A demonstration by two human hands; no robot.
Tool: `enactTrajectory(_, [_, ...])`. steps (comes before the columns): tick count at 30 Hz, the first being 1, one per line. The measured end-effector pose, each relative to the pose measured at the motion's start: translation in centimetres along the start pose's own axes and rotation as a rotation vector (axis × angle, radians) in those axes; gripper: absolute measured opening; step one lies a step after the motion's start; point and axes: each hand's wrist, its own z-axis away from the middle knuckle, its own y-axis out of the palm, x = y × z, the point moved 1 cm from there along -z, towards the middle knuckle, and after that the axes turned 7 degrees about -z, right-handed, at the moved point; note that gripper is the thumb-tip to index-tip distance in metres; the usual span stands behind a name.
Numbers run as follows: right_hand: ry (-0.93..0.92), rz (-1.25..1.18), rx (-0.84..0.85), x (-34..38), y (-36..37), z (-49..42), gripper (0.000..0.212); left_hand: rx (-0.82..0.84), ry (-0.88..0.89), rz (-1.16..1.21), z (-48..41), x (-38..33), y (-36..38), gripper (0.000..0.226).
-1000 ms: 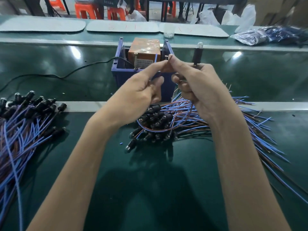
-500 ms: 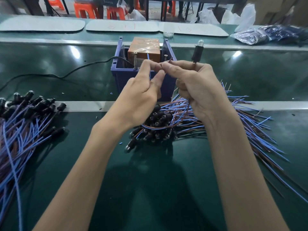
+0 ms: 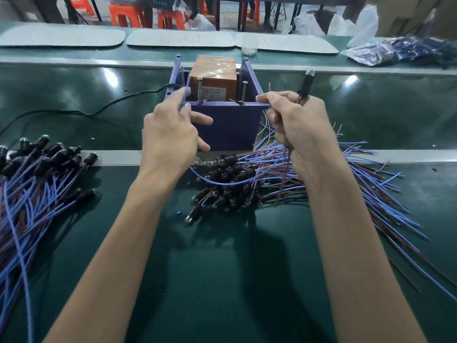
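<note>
1. Both hands have drawn apart since half a second ago, when their fingertips met in front of the purple box [image 3: 232, 125]; each now sits at one near corner of it.
2. Left hand [image 3: 170, 137] is raised, its back to the camera. Thumb and forefinger pinch the end of a blue wire [image 3: 222, 183] by the box's left wall, while the other fingers point loosely right.
3. Right hand [image 3: 300, 127] is raised at the box's right corner with its fingers curled tight round a black lamp holder [image 3: 304, 82], which sticks up and away. A thin brown wire [image 3: 269, 89] stands up from its fingertips.
4. Between the hands the blue wire sags in a loop over the heap of wired lamp holders [image 3: 230, 191] on the green bench [image 3: 222, 280].
5. Inside the box sits an orange block [image 3: 212, 70]; another bundle of holders [image 3: 37, 174] lies far left.
</note>
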Motion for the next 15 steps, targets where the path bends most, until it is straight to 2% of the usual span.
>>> enactTrajectory(3, [0.031,0.044,-0.043,-0.5,-0.2,-0.4,0.031,-0.086,0.007,-0.043,-0.2,0.5,-0.5,0.028])
enactTrajectory(6, [0.047,0.061,-0.054,-0.6,-0.1,-0.8,0.032,-0.171,-0.041,-0.128,-0.5,0.9,-0.7,0.033])
enactTrajectory(12, [-0.032,0.064,-0.087,-1.1,-0.2,-0.7,0.021,-0.112,-0.121,-0.058,-0.9,1.4,-0.7,0.046])
enactTrajectory(15, [-0.02,-0.035,-0.164,-1.4,-0.7,-0.9,0.011,-0.112,-0.11,-0.001,-0.7,1.6,-0.6,0.038])
